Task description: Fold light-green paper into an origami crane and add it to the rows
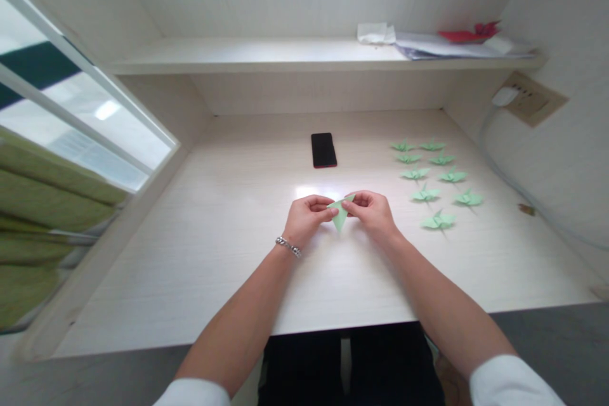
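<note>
I am watching a person's left hand [309,219] and right hand [373,212] both gripping one small folded green paper [339,219] between thumbs and fingers, over the middle of a pale desk [190,235], its narrow tip pointing toward the person. This is looking like a folding step, and the next move seems to be calling for careful thumbs lining up the edges before pressing a crease. Nine green paper cranes [438,221] are sitting to the right and a dark phone [324,150] is lying beyond the hands, neither obstructing them.
</note>
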The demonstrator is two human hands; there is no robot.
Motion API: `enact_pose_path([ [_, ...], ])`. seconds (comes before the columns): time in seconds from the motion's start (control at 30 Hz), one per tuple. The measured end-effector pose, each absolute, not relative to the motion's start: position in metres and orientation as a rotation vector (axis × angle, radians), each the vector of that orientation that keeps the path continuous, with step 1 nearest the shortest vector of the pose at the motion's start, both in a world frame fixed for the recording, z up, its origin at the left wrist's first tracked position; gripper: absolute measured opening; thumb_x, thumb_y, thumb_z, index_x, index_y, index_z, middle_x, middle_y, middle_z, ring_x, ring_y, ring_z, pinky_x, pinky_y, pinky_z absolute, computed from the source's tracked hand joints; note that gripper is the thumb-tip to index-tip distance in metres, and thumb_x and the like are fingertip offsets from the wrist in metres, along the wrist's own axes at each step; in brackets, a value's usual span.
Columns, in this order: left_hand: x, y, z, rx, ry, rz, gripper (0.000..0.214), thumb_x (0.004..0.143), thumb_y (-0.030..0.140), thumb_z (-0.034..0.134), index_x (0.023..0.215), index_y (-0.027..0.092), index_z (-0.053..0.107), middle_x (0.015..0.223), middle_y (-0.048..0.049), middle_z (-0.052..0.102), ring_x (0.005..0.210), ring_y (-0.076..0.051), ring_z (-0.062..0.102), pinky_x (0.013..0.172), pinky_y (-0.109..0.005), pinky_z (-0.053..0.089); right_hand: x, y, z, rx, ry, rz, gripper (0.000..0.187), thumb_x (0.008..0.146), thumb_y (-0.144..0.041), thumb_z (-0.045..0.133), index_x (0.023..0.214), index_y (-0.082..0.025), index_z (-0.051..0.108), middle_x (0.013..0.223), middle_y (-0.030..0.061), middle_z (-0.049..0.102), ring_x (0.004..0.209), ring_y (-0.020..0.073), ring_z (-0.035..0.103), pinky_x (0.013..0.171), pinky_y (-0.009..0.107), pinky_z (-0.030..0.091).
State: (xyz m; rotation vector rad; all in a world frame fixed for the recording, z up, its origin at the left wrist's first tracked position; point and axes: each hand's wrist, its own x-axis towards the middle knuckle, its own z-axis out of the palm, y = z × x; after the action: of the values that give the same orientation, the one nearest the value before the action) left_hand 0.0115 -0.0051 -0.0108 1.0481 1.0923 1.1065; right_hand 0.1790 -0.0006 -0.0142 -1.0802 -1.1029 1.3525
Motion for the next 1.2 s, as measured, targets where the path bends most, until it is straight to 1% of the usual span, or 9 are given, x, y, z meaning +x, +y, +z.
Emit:
enact_pose_path([
  [0.1,0.0115,-0.0041,-0.0126,1.001,1.060,1.177,0.037,0.055,0.028,0.084,0.084,0.011,0.068,0.076,-0.0084,0.071,0.069,-0.018,0.067,0.066,-0.031,0.055,0.1787,-0.0014,-0.0133,-1.081,-1.082,1.348,0.036,0.055,-0.035,0.082,0.080,-0.014,0.068,0.068,0.0039,0.068,0.062,0.0159,0.063,0.061,0.030,0.053],
  [0.27,0.0112,-0.0029,-0.0150,0.994,1.030,1.235,0.035,0.058,0.029,0.082,0.085,0.011,0.069,0.079,-0.0085,0.071,0.070,-0.018,0.066,0.069,-0.032,0.054,0.1787,-0.0017,-0.0117,-1.101,-1.087,1.322,0.036,0.055,-0.035,0.082,0.081,-0.014,0.068,0.068,0.0037,0.069,0.061,0.0157,0.063,0.060,0.029,0.053],
  [0.47,0.0127,-0.0035,-0.0142,0.965,0.983,1.306,0.029,0.057,0.022,0.082,0.081,0.013,0.068,0.076,-0.0044,0.069,0.067,-0.013,0.063,0.066,-0.026,0.051,0.1760,-0.0030,-0.0105,-1.090,-1.115,1.296,0.035,0.056,-0.035,0.081,0.081,-0.014,0.068,0.066,0.0033,0.068,0.059,0.0148,0.061,0.058,0.029,0.052],
  [0.57,0.0139,-0.0046,-0.0119,0.925,0.957,1.305,0.028,0.059,0.021,0.079,0.085,0.014,0.068,0.075,-0.0032,0.067,0.066,-0.012,0.062,0.065,-0.025,0.050,0.1749,-0.0035,-0.0099,-1.093,-1.113,1.288,0.036,0.055,-0.036,0.081,0.080,-0.014,0.068,0.066,0.0035,0.068,0.058,0.0147,0.061,0.058,0.029,0.052],
  [0.67,0.0143,-0.0051,-0.0093,0.896,0.934,1.270,0.029,0.064,0.024,0.075,0.090,0.014,0.068,0.075,-0.0040,0.068,0.069,-0.014,0.063,0.069,-0.027,0.051,0.1753,-0.0031,-0.0096,-1.101,-1.092,1.279,0.038,0.054,-0.037,0.081,0.080,-0.014,0.068,0.067,0.0037,0.068,0.059,0.0154,0.062,0.059,0.030,0.052],
  [0.8,0.0145,-0.0050,-0.0074,0.896,0.930,1.225,0.030,0.072,0.034,0.069,0.093,0.013,0.066,0.078,-0.0067,0.069,0.072,-0.017,0.065,0.072,-0.032,0.053,0.1765,-0.0025,-0.0095,-1.120,-1.067,1.277,0.038,0.053,-0.038,0.081,0.080,-0.014,0.067,0.067,0.0037,0.068,0.061,0.0162,0.062,0.060,0.030,0.052],
  [0.87,0.0148,-0.0049,-0.0077,0.969,0.981,1.220,0.032,0.071,0.035,0.070,0.093,0.013,0.065,0.079,-0.0069,0.069,0.072,-0.017,0.065,0.072,-0.032,0.053,0.1766,-0.0027,-0.0095,-1.128,-1.068,1.274,0.038,0.054,-0.038,0.081,0.080,-0.014,0.067,0.067,0.0039,0.068,0.061,0.0163,0.062,0.060,0.030,0.052],
  [1.0,0.0141,-0.0049,-0.0101,1.126,1.092,1.275,0.031,0.065,0.029,0.075,0.089,0.014,0.064,0.080,-0.0055,0.068,0.073,-0.016,0.064,0.070,-0.028,0.051,0.1763,-0.0034,-0.0109,-1.141,-1.096,1.303,0.039,0.055,-0.039,0.081,0.081,-0.014,0.068,0.066,0.0039,0.067,0.059,0.0159,0.061,0.059,0.030,0.053],
  [1.2,0.0119,-0.0055,-0.0116,1.262,1.127,1.268,0.024,0.069,0.024,0.071,0.089,0.015,0.063,0.079,-0.0046,0.067,0.073,-0.014,0.063,0.068,-0.025,0.049,0.1773,-0.0025,-0.0165,-1.192,-1.188,1.389,0.035,0.062,-0.041,0.076,0.080,-0.013,0.068,0.061,0.0036,0.065,0.054,0.0143,0.059,0.055,0.028,0.051],
])
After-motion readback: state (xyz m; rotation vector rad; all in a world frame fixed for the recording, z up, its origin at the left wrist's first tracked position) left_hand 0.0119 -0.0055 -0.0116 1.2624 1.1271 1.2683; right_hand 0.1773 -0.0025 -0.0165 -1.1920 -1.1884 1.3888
